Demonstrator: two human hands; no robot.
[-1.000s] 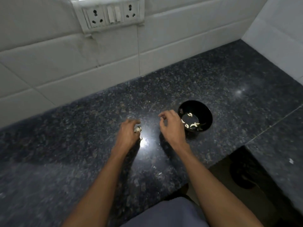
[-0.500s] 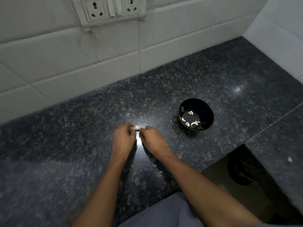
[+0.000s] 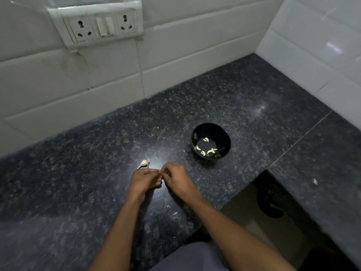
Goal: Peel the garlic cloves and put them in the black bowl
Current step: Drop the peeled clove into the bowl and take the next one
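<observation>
- Granite, black and speckled, makes the countertop [image 3: 244, 98] you work over; your two hands meet just above it, near its front edge.
- Your left hand [image 3: 143, 181] and right hand [image 3: 176, 178] have their fingertips pressed together and curled, as if pinching one small thing between them. That thing is hidden, so you cannot tell for certain that it is a clove.
- If it is a clove, pin it with the left fingers and lift the skin with a right nail from the root end, pulling in strips rather than crushing it.
- What is left of the garlic bulb [image 3: 144, 163], pale and papery, lies on the counter just beyond your left hand, apart from it.
- Peeled garlic cloves [image 3: 210, 151], five or so, already lie in the black bowl [image 3: 224, 133], which stands to the right of your hands, near but not touching. The carry across should be short.
- Pale flecks [image 3: 174, 213], likely skin, lie on the counter near your forearms; sweep them aside so they don't ride along into the bowl.
- White wall tiles [image 3: 185, 61] back the counter, with a socket and switch plate [image 3: 101, 26] on them up left.
- Lighting is dim, with one bright glare spot just beyond your hands.
</observation>
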